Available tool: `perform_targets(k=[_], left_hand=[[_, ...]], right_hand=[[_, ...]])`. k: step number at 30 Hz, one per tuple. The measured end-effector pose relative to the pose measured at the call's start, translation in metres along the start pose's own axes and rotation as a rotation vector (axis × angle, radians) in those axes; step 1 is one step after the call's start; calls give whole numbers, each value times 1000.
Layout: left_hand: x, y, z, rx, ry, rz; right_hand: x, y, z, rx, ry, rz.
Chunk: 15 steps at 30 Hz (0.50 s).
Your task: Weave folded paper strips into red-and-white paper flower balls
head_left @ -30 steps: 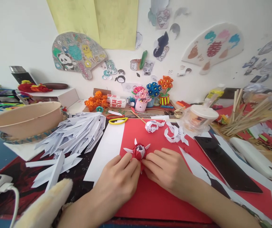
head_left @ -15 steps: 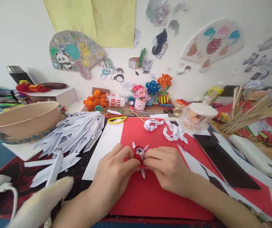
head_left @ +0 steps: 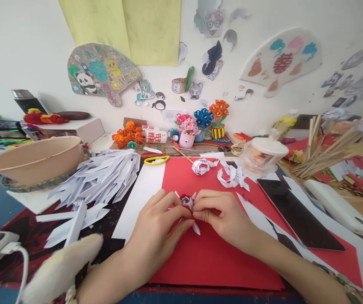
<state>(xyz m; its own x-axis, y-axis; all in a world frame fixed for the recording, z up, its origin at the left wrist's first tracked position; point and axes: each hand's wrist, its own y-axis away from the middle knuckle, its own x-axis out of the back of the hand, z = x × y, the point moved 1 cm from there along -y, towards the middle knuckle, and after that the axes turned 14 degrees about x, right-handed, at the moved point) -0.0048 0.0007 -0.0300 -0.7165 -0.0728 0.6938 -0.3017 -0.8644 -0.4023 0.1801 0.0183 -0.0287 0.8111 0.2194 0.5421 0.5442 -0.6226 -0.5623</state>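
Between my two hands is a small folded paper flower, red outside with white inside, and white pointed tips stick out around it. My left hand is closed on its left and near side, with thumb and fingers pinching the edge. My right hand pinches the right side, fingertips close to the left thumb. The fingers cover much of the flower's lower part. Beneath lies a red paper sheet. Just beyond are a white paper flower by a thin stick and curled white paper strips.
Folded white paper pieces are heaped at left, near a beige basin and a fluffy white object. Yellow-handled scissors lie behind the sheet. At right are a black phone, a lidded cup and wooden sticks.
The flower has turned slightly in my hands, its lower white tip now pointing more to the right. My right fingers have curled in closer, and the left thumb has shifted along the near edge.
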Motion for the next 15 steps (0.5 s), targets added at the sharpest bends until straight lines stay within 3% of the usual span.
perform_targets(k=[8, 11, 15], left_hand=[[4, -3, 2, 80, -15, 20], [6, -5, 2, 152, -8, -14], [6, -5, 1, 154, -20, -2]], right_hand=[[11, -4, -2, -179, 97, 84], [10, -3, -5, -266, 163, 32], [0, 3, -8, -184, 269, -39]])
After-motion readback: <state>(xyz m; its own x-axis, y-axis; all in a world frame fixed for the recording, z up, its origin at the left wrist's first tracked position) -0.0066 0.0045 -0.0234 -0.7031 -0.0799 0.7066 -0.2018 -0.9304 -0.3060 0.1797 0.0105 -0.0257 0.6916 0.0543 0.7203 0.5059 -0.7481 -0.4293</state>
